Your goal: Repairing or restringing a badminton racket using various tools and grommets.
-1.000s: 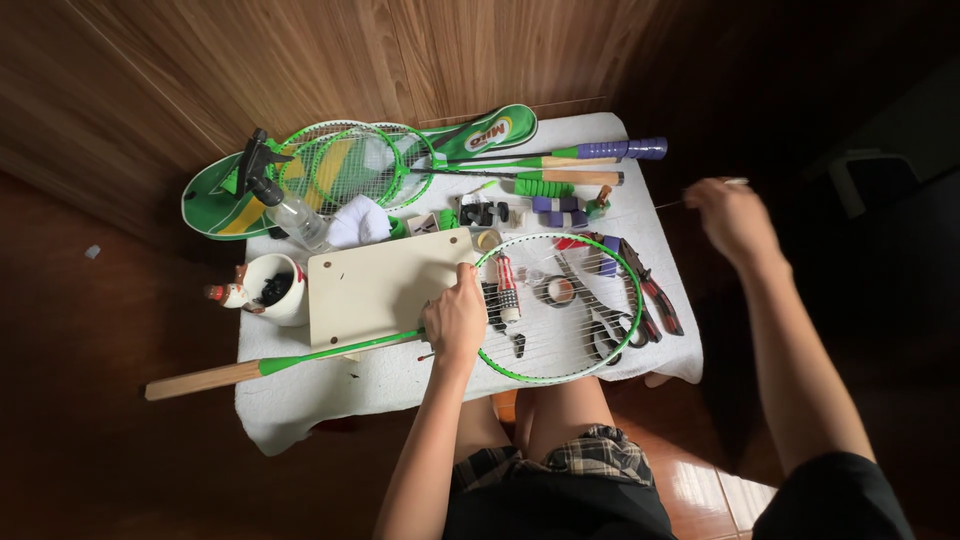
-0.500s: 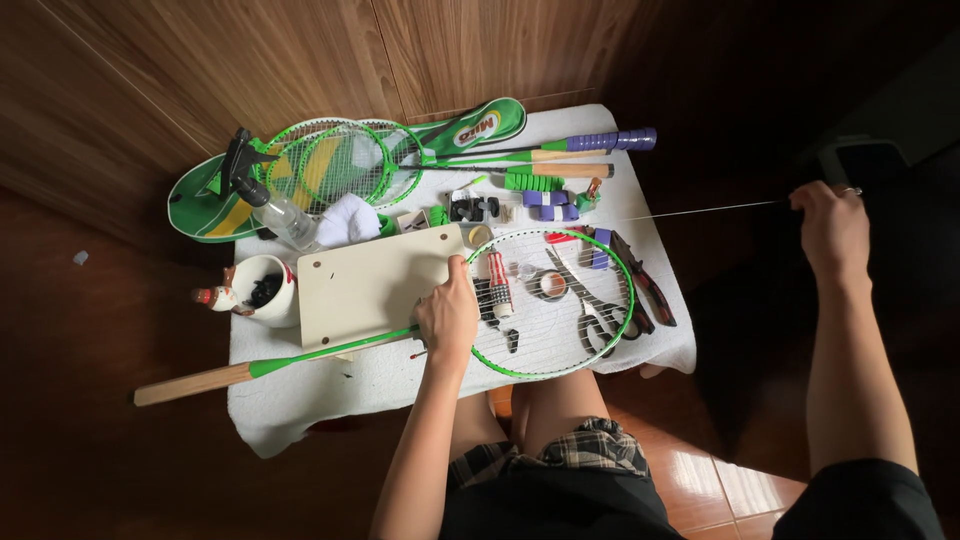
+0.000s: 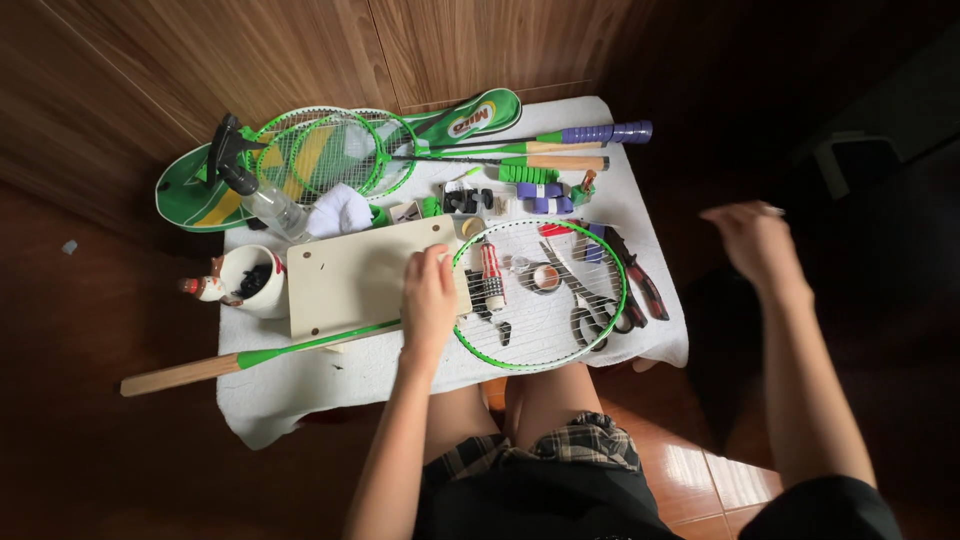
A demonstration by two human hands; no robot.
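Observation:
A green badminton racket [image 3: 545, 355] lies across the white-covered table [image 3: 330, 385], its wooden handle pointing left and its strung head over small tools. My left hand [image 3: 428, 300] presses flat on the racket's throat, beside a pale wooden board [image 3: 350, 275]. My right hand [image 3: 755, 240] is raised off to the right of the table, blurred, fingers pinched together; a thin string end seems to be in them but I cannot make it out clearly.
Two more green rackets [image 3: 330, 150] and a green racket cover [image 3: 200, 200] lie at the back, with a spray bottle [image 3: 255, 190] on them. A mug [image 3: 250, 280] stands left. Pliers [image 3: 635, 275], scissors [image 3: 590, 315], tape rolls [image 3: 545, 190] and a white cloth [image 3: 340, 210] crowd the table.
My right hand swung far out to the right pulling a thin string taut, then came back in and down toward the table. My left hand stayed on the racket's throat.

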